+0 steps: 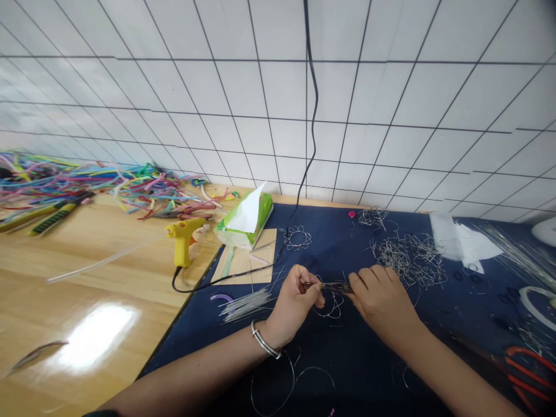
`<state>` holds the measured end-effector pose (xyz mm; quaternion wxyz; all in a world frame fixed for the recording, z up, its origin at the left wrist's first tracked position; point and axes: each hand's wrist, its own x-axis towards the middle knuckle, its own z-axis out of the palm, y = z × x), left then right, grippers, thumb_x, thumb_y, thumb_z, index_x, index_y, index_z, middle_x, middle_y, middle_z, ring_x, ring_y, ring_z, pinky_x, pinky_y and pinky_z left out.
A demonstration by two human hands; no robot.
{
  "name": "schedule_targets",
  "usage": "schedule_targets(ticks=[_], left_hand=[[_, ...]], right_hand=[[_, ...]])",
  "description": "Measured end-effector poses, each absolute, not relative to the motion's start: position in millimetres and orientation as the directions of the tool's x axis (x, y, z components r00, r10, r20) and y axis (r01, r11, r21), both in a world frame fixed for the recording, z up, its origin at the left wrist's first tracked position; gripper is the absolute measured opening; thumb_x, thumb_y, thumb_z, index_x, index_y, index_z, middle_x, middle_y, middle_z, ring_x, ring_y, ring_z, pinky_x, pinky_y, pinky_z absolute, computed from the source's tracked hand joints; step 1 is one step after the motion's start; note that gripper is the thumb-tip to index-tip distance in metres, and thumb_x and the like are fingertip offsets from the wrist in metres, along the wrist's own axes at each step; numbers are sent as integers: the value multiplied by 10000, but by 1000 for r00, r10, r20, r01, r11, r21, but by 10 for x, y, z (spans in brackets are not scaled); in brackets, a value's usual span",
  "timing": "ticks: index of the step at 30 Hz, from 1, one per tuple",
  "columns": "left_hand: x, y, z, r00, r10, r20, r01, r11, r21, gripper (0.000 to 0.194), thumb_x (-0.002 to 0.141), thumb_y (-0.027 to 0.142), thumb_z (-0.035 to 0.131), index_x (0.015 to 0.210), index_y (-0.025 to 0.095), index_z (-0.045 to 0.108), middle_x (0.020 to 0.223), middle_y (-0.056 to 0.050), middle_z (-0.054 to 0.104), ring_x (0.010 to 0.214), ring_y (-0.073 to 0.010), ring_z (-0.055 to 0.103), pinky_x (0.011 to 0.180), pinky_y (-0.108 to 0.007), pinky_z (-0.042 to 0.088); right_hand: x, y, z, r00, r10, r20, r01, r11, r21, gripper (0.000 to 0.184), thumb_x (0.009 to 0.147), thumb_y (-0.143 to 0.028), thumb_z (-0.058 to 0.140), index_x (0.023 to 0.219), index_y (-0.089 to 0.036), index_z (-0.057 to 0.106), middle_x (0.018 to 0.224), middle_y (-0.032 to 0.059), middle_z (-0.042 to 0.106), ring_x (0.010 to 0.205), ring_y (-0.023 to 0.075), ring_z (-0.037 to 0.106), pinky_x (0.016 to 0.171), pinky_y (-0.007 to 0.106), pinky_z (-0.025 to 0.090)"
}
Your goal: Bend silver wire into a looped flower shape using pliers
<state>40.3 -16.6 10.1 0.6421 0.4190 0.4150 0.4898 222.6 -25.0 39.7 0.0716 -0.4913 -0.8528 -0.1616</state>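
I am making the left hand [292,302] pinch bent wire [333,316], and the right hand [383,296] is wrapping fingers around pliers [337,286]. The wire is showing between both hands (a yellow glue gun [181,248] is resting off left).

- One left hand [299,298], one right hand [382,295]
- One pair of pliers [337,286]
- One looped wire piece [333,316] at the pliers
- One silver bangle [263,341]
- One yellow hot-glue gun [182,240]
- One green tissue pack [261,214]
- One pair of orange-handled scissors [532,354]
- Pipe cleaners [143,186] and straight wires [247,306]: too many to count
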Motion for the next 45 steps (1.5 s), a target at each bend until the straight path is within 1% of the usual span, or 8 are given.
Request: schedule_targets(ticks=[8,18,21,25,29,33,39,45], left_hand=[[392,-175,100,184,977,-108,-260,155,953,210,770,145,519,755,200,317,706,48,518,490,-58,525,509,-205,420],[394,-176,103,163,979,-118,-257,158,953,218,760,151,532,751,198,320,699,46,530,484,-61,525,502,-209,432],[393,-179,104,162,981,-109,-257,149,955,215,766,145,526,754,197,318,685,50,529,481,-58,521,507,-206,427],[389,-175,98,169,980,-106,-273,150,950,222,767,134,527,761,200,316,683,57,515,483,-60,524,501,-204,423],[374,-163,87,225,969,-107,-337,181,924,201,777,144,525,766,195,332,717,46,524,487,-57,527,505,-206,423],[347,-141,71,311,940,-136,-392,258,883,167,786,164,531,789,185,365,721,29,545,489,-60,528,498,-203,408],[323,-119,60,390,904,-177,-382,333,862,127,804,212,526,806,170,406,690,9,566,512,-78,538,508,-213,404],[336,-112,40,339,932,-126,-377,257,890,159,780,166,553,804,176,396,729,16,565,505,-58,526,512,-200,397]], right_hand=[[2212,-263,385,-512,813,277,857,461,230,199,849,-255,432,907,-152,592,706,54,491,729,172,398,684,322,266],[2220,-255,319,-520,812,265,852,471,228,152,823,-182,454,882,-154,591,687,44,483,707,163,395,669,314,260],[2226,-252,313,-525,811,260,850,481,214,143,825,-191,456,875,-154,585,689,39,485,698,158,401,660,309,262],[2247,-232,295,-509,823,252,861,487,146,151,843,-251,448,820,-169,573,683,33,485,696,159,411,656,305,269],[2289,-181,218,-485,846,219,869,495,10,189,843,-322,464,757,-180,554,690,25,495,686,147,421,655,290,285],[2332,-128,137,-483,856,183,856,506,-105,181,844,-329,467,763,-191,553,691,11,507,679,132,436,650,270,303],[2349,-93,101,-488,854,179,846,513,-147,192,842,-349,466,774,-197,561,691,2,520,676,127,449,662,267,323],[2343,-77,73,-504,840,199,832,535,-149,181,828,-342,493,745,-195,559,673,-1,517,653,117,455,639,256,322]])
